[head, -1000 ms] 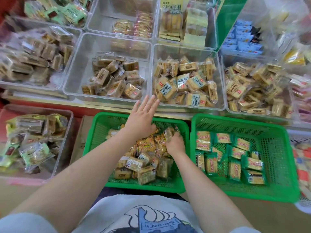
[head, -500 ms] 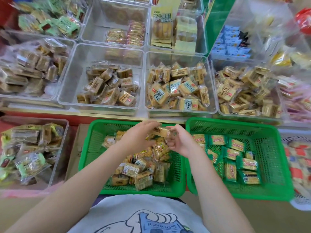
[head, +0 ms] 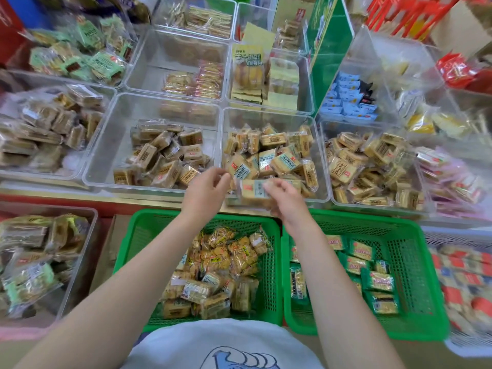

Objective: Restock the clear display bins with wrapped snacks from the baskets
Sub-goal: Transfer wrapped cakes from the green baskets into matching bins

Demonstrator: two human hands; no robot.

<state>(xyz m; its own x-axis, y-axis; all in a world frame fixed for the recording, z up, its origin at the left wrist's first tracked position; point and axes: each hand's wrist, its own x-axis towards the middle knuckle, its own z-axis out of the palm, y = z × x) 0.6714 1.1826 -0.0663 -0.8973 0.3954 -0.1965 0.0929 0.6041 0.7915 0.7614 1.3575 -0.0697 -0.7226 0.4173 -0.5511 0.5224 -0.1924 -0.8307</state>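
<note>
The snack packet (head: 253, 191) hangs over the front edge of the middle clear bin (head: 269, 115). The right hand (head: 286, 199) pinches it; the left hand (head: 206, 191), fingers curled, meets its end. Probably light, crinkly, brittle inside: grip the sides gently.

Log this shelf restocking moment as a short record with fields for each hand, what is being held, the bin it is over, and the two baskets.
left hand: left hand, fingers curled, at the left end of the packet
right hand: right hand grips the packet
held item: clear-wrapped tan snack packet with a red mark, blurred
position: over the front rim of the middle clear plastic display bin, partly filled with like packets
left basket: green plastic mesh basket holding yellow and tan wrapped snacks
right basket: second green mesh basket with green-wrapped packets
</note>
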